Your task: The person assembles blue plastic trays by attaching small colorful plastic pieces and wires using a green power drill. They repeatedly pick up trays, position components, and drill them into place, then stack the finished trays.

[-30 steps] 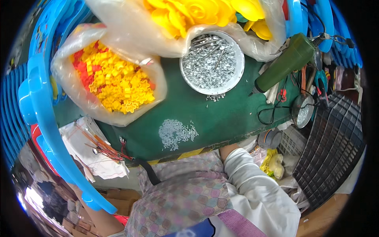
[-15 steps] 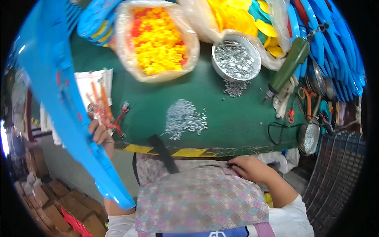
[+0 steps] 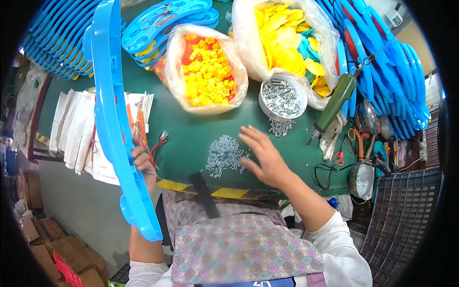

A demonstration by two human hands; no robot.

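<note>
My left hand (image 3: pixel 143 161) grips the inner edge of a long, curved blue plastic panel (image 3: pixel 109 124), which stands on its side at the left, partly over the table edge. Only some of that hand's fingers show; the rest is behind the panel. My right hand (image 3: pixel 264 159) is over the green table with its fingers apart and holds nothing. Its thumb and fingertips are beside a loose pile of small screws (image 3: pixel 224 155); whether they touch it I cannot tell. Behind it, a white bowl (image 3: pixel 264 107) holds metal pieces, with more small metal parts (image 3: pixel 282 127) at its foot.
A bag of yellow and red pieces (image 3: pixel 208 71) and a bag of yellow discs (image 3: pixel 282 38) stand at the back. A green electric screwdriver (image 3: pixel 337 103) hangs at right, near stacked blue panels (image 3: pixel 373 52). White sheets (image 3: pixel 79 129) and wires (image 3: pixel 155 148) lie left.
My right hand has risen from my lap to the screw pile, its fingers spreading. The blue panel in my left hand has turned more upright and shifted right. The head view has shifted too.
</note>
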